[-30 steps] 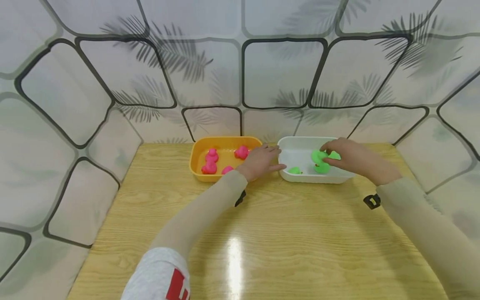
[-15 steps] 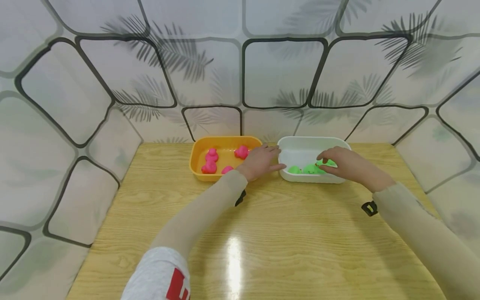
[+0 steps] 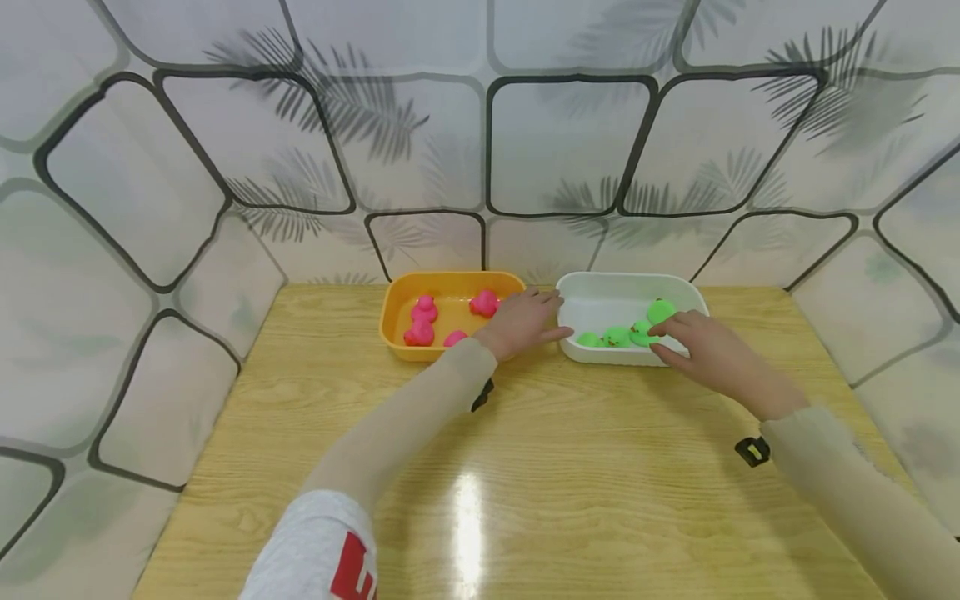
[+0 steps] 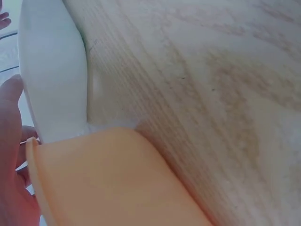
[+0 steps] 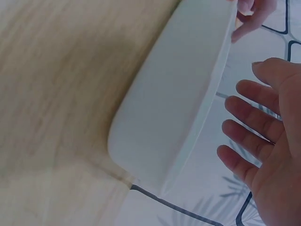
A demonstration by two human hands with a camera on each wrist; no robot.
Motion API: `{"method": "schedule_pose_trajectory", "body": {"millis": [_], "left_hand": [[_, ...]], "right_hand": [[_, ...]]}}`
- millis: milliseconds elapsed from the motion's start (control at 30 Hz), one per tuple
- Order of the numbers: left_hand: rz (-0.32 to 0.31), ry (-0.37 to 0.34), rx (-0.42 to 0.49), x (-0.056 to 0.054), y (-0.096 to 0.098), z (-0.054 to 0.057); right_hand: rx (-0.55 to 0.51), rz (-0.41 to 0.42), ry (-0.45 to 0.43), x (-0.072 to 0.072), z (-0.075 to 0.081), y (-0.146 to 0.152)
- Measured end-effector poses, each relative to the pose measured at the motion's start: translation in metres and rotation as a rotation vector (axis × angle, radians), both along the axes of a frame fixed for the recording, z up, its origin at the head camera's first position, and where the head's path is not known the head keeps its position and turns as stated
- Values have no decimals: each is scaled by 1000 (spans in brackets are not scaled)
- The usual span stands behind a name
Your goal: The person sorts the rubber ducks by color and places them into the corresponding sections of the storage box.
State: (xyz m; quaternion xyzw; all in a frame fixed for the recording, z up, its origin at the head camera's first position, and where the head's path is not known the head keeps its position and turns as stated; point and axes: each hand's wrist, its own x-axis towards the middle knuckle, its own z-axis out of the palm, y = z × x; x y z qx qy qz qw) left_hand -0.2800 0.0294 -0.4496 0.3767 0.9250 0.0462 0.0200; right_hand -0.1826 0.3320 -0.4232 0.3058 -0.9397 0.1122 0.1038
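My left hand (image 3: 525, 323) lies with its fingers spread across the gap between the orange tray (image 3: 387, 321) and the white tray (image 3: 585, 287), fingertips right at the white rim. In the left wrist view, the hand's fingers (image 4: 10, 94) show beside both walls. Over the white tray's front right corner hovers my right hand (image 3: 712, 354), its fingers loosely extended and holding nothing. The right wrist view shows its palm (image 5: 282, 183) beside the outer white wall. Several green rubber ducks (image 3: 617, 337) line the white tray's front side, with another green duck (image 3: 662, 312) behind the right fingertips.
Several pink rubber ducks (image 3: 423, 308) sit in the orange tray, one partly hidden by its front wall. Both trays stand at the back of the wooden table (image 3: 555, 475), against a patterned backdrop (image 3: 566, 142). A dark wrist strap buckle (image 3: 752, 451) hangs below the right sleeve.
My right hand let go of a green duck and drew back toward the lower right. The green ducks now sit more spread along the white tray's front. My left hand stayed put.
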Motion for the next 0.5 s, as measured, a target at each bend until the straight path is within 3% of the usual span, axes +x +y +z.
{"method": "schedule_pose_trajectory", "body": {"millis": [233, 500], "left_hand": [[21, 1, 41, 9, -5, -2], [16, 27, 123, 37, -18, -5]], "right_hand": [[-84, 21, 87, 13, -19, -6], [-131, -8, 103, 34, -33, -15]]}}
